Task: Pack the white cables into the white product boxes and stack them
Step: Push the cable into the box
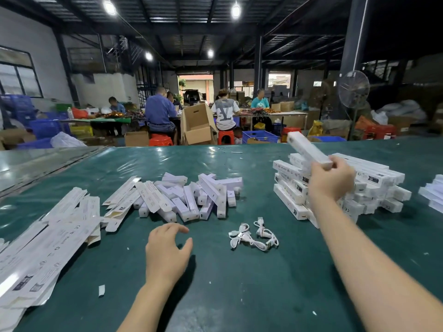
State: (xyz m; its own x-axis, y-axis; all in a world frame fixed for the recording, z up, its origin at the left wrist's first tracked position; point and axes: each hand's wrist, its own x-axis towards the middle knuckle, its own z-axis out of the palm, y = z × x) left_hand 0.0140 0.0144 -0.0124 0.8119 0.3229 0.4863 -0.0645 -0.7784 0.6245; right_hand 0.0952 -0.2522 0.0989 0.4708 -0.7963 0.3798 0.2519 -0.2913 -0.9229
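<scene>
Right hand (332, 180) pinches a box (309, 150) over the stack (374, 178); lay it flat, edges aligned. Left hand (165, 252) hovers, fingers loosely spread.

Green-covered table (239, 295). Left: flat unfolded cartons (48, 248), piled. Centre: loose heap of small white boxes (191, 197). Nearer: tangled white cables (254, 236). Right: stacked boxes (374, 180).

Right grip (332, 180) aloft, curled (left grip (165, 250) loose)
</scene>
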